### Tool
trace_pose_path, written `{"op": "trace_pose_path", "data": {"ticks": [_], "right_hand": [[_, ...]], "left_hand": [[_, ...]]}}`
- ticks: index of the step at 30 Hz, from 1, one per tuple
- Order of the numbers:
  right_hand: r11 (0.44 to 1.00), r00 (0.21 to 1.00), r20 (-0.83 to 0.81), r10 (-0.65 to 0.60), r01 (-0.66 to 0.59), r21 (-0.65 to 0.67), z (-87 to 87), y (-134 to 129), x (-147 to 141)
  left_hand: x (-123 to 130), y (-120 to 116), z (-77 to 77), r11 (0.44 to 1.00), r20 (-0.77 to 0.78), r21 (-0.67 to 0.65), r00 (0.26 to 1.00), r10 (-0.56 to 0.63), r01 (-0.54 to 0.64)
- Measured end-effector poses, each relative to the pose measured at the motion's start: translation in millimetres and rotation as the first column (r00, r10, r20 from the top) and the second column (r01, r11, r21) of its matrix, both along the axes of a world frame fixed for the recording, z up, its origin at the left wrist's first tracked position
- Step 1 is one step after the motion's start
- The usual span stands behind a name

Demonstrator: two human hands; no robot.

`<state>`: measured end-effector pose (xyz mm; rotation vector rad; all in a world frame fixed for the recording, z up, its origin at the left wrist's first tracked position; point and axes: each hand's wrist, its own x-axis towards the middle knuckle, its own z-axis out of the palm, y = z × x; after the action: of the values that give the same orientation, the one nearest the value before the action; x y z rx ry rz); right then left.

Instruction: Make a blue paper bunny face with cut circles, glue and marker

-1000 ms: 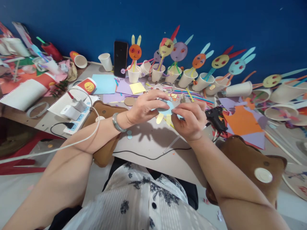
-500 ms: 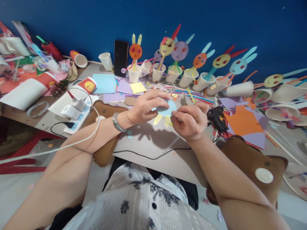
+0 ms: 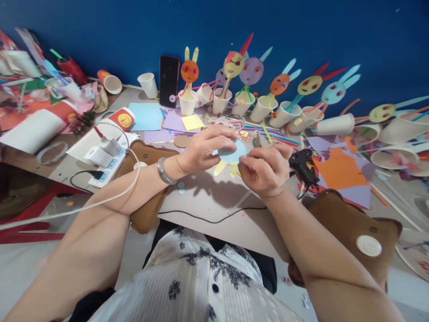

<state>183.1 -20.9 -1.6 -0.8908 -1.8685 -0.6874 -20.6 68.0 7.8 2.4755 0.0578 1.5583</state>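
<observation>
A light blue paper disc (image 3: 234, 153) with two pale yellow paper ears (image 3: 220, 168) pointing down is held above the table between both hands. My left hand (image 3: 209, 147), with a bracelet at its wrist, grips the disc's left and upper edge between thumb and fingers. My right hand (image 3: 266, 170) pinches the disc's lower right edge near one ear; its other fingers are curled. Two small light blue circles (image 3: 181, 188) lie on the table below my left hand.
Paper cups (image 3: 187, 103) with rabbit-faced figures line the wall beside a phone (image 3: 169, 80). A black glue gun (image 3: 304, 166) and orange paper (image 3: 340, 170) lie right. A power strip (image 3: 112, 166) is left, a black cable (image 3: 211, 222) in front. Brown cushions (image 3: 351, 237) flank the front edge.
</observation>
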Motion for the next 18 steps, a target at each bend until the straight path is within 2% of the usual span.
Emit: {"op": "trace_pose_path", "data": {"ticks": [6, 10, 13, 15, 16, 18], "right_hand": [[0.990, 0.993, -0.076, -0.090, 0.081, -0.118, -0.9, 2.8, -2.9], [0.971, 0.987, -0.124, -0.101, 0.071, -0.230, 1.7, 2.4, -7.6], [0.937, 0.973, -0.214, -0.080, 0.000, -0.350, 6.5, 0.9, -12.5], [0.881, 0.940, -0.329, -0.091, -0.078, -0.467, 10.4, 0.5, -15.0], [0.837, 0.912, -0.394, -0.110, -0.129, -0.533, 12.3, 0.7, -15.8], [0.724, 0.846, -0.510, -0.156, -0.254, -0.641, 15.5, 1.9, -16.3]], "left_hand": [[-0.4, 6.0, -4.6, 0.999, -0.055, -0.045, 0.998, 0.001, -0.004], [2.1, 7.5, -5.0, 0.996, -0.043, -0.081, 0.998, -0.040, 0.036], [4.5, 4.3, -2.7, 0.972, -0.059, -0.214, 0.992, -0.113, 0.098], [5.7, 1.2, 0.1, 0.910, -0.098, -0.409, 0.988, -0.122, 0.072], [6.2, -0.1, 1.5, 0.855, -0.126, -0.517, 0.984, -0.123, 0.041], [7.1, -1.0, 3.9, 0.703, -0.163, -0.711, 0.976, -0.145, -0.014]]}}
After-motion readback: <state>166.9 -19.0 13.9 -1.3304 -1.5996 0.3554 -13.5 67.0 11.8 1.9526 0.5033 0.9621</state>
